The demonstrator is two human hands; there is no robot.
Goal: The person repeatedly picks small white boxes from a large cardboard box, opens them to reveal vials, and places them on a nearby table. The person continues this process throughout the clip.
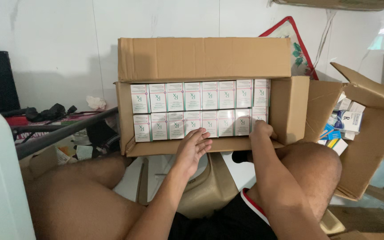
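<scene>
An open cardboard carton (pixel 203 58) stands on its side in front of me, flaps spread. Two rows of small white and green packages (pixel 192 109) fill it, faces toward me. My left hand (pixel 193 146) lies flat with fingers together against the bottom row near its middle. At the lower right corner of the carton my right hand (pixel 261 130) is curled against the last package in the bottom row; whether it grips the package I cannot tell. My bare knees frame the carton on both sides.
A second open cardboard box (pixel 370 129) at the right holds several mixed white, blue and yellow packages. A dark metal bar (pixel 63 131) runs diagonally at the left over clutter. A tan bag (pixel 210 186) lies between my legs. A white wall stands behind.
</scene>
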